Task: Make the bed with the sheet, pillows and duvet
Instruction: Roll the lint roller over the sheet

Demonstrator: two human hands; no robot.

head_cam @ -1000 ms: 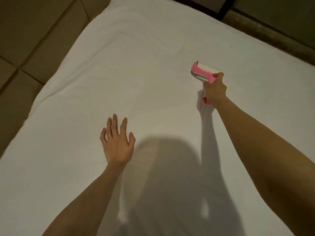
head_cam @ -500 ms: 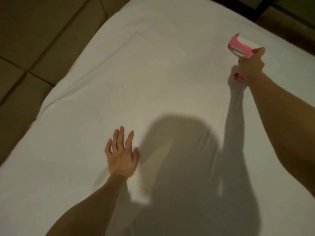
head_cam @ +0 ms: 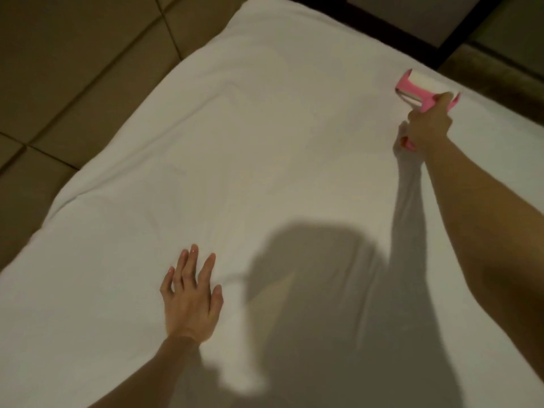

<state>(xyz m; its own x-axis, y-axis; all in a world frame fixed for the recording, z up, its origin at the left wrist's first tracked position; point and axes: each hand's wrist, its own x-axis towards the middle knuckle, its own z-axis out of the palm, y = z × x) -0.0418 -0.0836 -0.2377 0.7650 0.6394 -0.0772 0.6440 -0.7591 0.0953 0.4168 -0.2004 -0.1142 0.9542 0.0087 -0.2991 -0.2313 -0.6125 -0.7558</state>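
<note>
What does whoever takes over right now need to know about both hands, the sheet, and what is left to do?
Left hand: flat, fingers spread, pressing on the white sheet.
Right hand: grips the handle of a pink lint roller, held out near the sheet's far right edge; whether the roll touches the sheet is unclear.
Done: the sheet is spread out and mostly smooth, with faint creases.
Left: finish rolling, then add the pillows and duvet. Neither is in view.
</note>
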